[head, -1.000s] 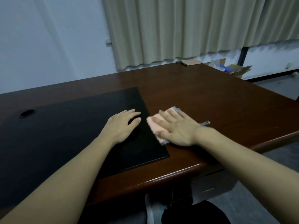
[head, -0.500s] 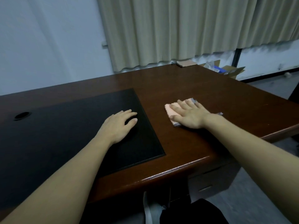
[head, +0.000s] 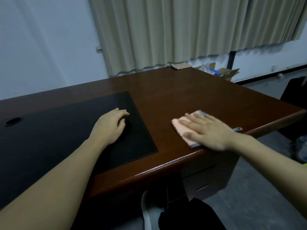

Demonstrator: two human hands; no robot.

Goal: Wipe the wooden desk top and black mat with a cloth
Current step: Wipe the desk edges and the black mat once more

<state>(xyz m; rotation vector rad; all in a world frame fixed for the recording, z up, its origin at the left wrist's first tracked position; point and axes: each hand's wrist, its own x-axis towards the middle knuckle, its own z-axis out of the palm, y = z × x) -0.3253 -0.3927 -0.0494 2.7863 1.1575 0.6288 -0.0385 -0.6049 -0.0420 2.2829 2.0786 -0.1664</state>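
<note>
At the far left a round cable hole [head: 13, 121] sits in the black mat [head: 49, 133]. The left hand [head: 109, 128] rests on the mat's right part, fingers relaxed, holding nothing. Right of the mat's edge, on bare wood of the tabletop [head: 182, 90], the right hand [head: 209, 131] presses flat, fingers straight, on the pink cloth [head: 181, 128]. A second ago the cloth lay at the mat's edge; it has swept rightward toward the near right corner, so the wood strip is likely getting covered.
</note>
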